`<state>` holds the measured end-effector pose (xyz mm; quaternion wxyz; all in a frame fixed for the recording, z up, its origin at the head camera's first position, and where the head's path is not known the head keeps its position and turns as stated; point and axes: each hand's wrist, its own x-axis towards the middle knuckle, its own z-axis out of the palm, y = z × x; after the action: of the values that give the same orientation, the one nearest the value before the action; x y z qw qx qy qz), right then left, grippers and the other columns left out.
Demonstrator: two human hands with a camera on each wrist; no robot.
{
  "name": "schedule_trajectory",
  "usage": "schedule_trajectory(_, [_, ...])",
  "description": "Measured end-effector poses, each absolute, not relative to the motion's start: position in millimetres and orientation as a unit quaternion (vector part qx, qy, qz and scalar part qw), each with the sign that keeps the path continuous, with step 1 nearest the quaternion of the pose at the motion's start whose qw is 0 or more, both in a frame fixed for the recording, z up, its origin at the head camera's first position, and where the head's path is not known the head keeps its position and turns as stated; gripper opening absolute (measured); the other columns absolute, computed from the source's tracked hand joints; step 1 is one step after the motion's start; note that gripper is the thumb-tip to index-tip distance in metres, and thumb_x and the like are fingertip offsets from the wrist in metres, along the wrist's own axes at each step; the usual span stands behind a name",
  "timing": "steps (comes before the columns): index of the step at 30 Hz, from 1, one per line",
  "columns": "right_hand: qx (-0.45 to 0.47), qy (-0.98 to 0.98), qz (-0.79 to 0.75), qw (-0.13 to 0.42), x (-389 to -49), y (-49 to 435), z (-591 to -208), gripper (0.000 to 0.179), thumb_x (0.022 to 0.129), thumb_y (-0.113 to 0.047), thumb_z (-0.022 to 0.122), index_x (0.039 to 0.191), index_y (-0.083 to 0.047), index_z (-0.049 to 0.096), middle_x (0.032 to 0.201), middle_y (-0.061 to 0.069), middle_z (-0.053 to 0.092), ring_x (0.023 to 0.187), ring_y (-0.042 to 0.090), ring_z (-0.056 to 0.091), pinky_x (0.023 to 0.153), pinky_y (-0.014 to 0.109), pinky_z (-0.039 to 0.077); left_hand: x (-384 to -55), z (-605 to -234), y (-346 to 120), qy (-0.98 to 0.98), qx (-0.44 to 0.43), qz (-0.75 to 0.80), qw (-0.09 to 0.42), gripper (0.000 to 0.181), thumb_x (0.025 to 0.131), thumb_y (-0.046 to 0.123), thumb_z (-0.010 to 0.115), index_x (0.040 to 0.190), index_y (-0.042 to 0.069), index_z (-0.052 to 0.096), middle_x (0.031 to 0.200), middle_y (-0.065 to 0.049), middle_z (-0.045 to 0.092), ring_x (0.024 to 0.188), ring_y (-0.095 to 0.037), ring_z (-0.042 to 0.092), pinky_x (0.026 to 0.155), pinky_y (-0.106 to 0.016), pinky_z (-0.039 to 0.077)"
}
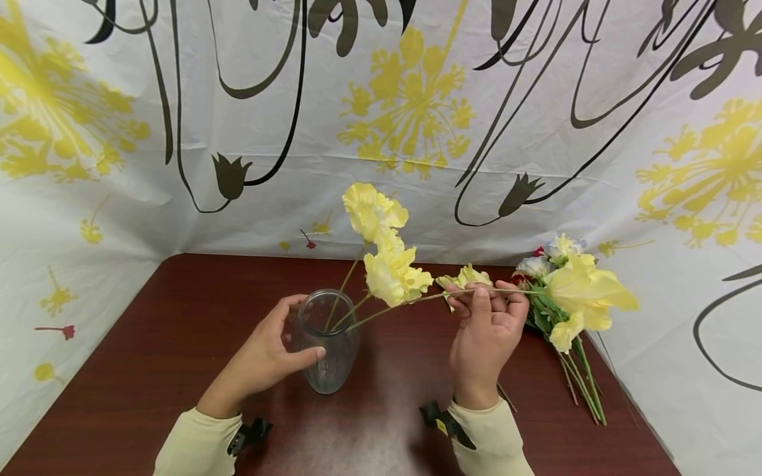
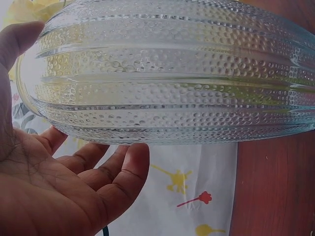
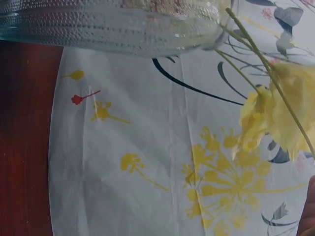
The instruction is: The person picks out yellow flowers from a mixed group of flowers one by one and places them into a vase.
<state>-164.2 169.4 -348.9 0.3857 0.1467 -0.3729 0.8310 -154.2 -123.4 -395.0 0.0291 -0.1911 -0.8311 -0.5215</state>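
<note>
A ribbed clear glass vase stands on the table, its textured side filling much of the left wrist view. My left hand holds it near the top, thumb in front and fingers round the far side. Two yellow artificial flowers lean out of its mouth to the right. My right hand pinches the long stem of another yellow flower between thumb and fingers. That stem lies nearly level, its lower end at the vase rim and its bloom right of the hand. In the right wrist view, only fingertips show at the edge.
Beyond my right hand lies another yellow bloom, partly hidden. A bunch of mixed flowers with green stems lies at the table's right side. Behind the dark red table hangs a white patterned cloth.
</note>
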Motion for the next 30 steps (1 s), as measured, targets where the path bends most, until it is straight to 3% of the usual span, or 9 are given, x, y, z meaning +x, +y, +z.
schedule_trajectory(7, [0.173, -0.311, 0.843, 0.403, -161.5, 165.4, -345.4, 0.03, 0.096, 0.009, 0.056, 0.116, 0.01, 0.034, 0.09, 0.025, 0.057, 0.073, 0.04, 0.069, 0.064, 0.034, 0.057, -154.2, -394.8, -123.2, -0.832, -0.19, -0.521, 0.03, 0.076, 0.081, 0.029, 0.082, 0.143, 0.014, 0.04, 0.131, -0.01, 0.051, 0.116, -0.025, 0.05, 0.092, -0.052, 0.044])
schedule_trajectory(21, [0.191, -0.274, 0.84, 0.427, -160.1, 165.3, -342.8, 0.026, 0.097, 0.01, 0.053, 0.116, 0.011, 0.034, 0.09, 0.026, 0.058, 0.071, 0.038, 0.069, 0.063, 0.034, 0.057, -154.2, -395.5, -123.2, -0.831, -0.188, -0.523, 0.026, 0.076, 0.082, 0.029, 0.082, 0.143, 0.015, 0.039, 0.133, -0.009, 0.05, 0.119, -0.026, 0.049, 0.093, -0.054, 0.044])
schedule_trajectory(30, [0.178, -0.395, 0.82, 0.375, -161.7, 158.7, -355.5, 0.023, 0.099, 0.005, 0.052, 0.12, 0.003, 0.041, 0.097, 0.021, 0.063, 0.085, 0.032, 0.071, 0.071, 0.033, 0.057, -154.6, -396.3, -123.5, -0.831, -0.188, -0.523, 0.024, 0.077, 0.082, 0.03, 0.082, 0.143, 0.015, 0.039, 0.133, -0.009, 0.05, 0.119, -0.026, 0.049, 0.093, -0.054, 0.044])
